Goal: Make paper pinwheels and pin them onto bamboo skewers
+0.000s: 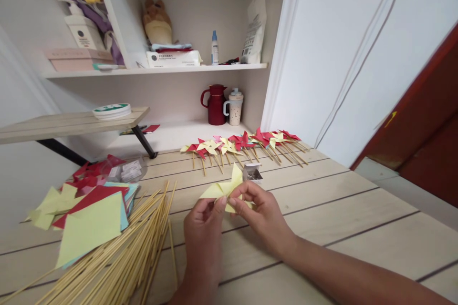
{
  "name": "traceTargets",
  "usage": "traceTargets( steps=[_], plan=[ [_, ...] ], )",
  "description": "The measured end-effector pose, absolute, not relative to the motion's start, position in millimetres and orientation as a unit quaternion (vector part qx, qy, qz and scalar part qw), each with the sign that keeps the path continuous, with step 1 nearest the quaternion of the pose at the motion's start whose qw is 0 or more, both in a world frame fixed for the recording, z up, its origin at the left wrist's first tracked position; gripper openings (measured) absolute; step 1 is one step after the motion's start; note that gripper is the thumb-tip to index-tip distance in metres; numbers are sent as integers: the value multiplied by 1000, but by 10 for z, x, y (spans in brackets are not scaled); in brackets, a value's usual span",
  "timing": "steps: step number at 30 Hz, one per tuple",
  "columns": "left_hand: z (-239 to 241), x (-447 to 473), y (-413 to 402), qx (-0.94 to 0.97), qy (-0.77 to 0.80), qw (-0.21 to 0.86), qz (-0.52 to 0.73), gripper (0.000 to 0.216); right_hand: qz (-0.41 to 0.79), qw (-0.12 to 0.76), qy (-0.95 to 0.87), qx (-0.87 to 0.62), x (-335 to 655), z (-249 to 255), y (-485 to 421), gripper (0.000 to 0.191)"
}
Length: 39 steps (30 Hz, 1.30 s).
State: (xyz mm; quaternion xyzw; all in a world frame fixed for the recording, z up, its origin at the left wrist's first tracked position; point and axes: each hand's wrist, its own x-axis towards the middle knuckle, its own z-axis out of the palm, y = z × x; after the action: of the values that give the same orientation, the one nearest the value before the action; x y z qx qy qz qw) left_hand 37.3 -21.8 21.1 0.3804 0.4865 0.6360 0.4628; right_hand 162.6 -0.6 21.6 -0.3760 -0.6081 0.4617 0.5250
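Between my two hands is a pale yellow paper pinwheel (232, 182), held above the table with its folded blades pointing up and to the left. My left hand (206, 221) pinches its lower left side between thumb and fingers. At the pinwheel's centre, the thumb and index finger of my right hand (260, 212) press together; any small pin there is too small to make out. Just behind the pinwheel stands a small open box (252, 173) with tiny metallic pieces inside. No stick shows on this pinwheel.
Finished red and yellow pinwheels on sticks (243, 142) lie in a row along the back. At left are many thin wooden sticks (143, 238), coloured paper squares (91, 224), and small boxes (130, 171). A raised shelf (71, 121) stands behind them.
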Motion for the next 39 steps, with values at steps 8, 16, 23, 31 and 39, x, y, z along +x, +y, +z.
traceTargets(
  steps=[8, 16, 23, 31, 39],
  plan=[
    [145, 375, -236, 402, 477, 427, 654, 25, 488, 526, -595, -362, 1628, 267, -48, 19],
    [245, 331, -259, 450, 473, 430, 624, 27, 519, 536, -569, -345, 1674, 299, -42, 19],
    [277, 360, -232, 420, 447, 480, 627, 33, 544, 537, -552, -333, 1692, 297, -29, 19],
    [249, 357, -213, 431, 468, 453, 624, 31, 544, 535, -558, -327, 1697, 289, -44, 20],
    [283, 347, -224, 448, 446, 440, 638, 20, 542, 537, -551, -339, 1670, 295, -46, 20]
  ],
)
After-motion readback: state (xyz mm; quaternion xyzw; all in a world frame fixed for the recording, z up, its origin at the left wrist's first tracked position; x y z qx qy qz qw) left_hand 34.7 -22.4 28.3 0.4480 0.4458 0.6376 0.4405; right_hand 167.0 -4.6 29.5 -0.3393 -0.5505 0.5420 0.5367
